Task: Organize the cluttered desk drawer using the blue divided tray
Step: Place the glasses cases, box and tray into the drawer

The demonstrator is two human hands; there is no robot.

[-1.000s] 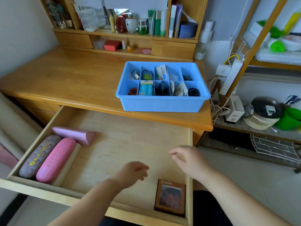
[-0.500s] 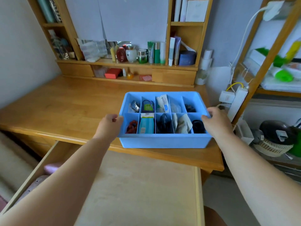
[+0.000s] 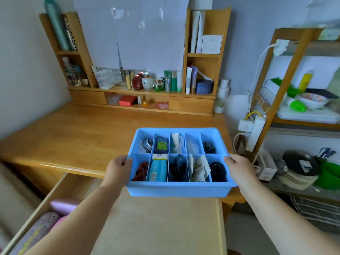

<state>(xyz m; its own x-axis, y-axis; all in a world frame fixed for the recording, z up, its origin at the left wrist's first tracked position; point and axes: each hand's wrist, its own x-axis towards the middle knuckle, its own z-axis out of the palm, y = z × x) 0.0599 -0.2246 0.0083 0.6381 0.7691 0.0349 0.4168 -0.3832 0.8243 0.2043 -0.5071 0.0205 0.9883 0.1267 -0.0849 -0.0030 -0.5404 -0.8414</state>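
Both hands grasp the blue tray (image 3: 176, 189): left hand (image 3: 117, 171) on its left rim, right hand (image 3: 239, 169) on its right rim. Tray at the desk (image 3: 73, 137) front edge, over the open drawer (image 3: 156, 227).

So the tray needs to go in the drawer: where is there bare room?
The drawer floor is bare from the cases at its left wall across to its right wall. The left side is crowded. The blue tray hangs above it.

drawer (image 3: 219, 227) cut off below, fingers (image 3: 123, 162) mostly hidden
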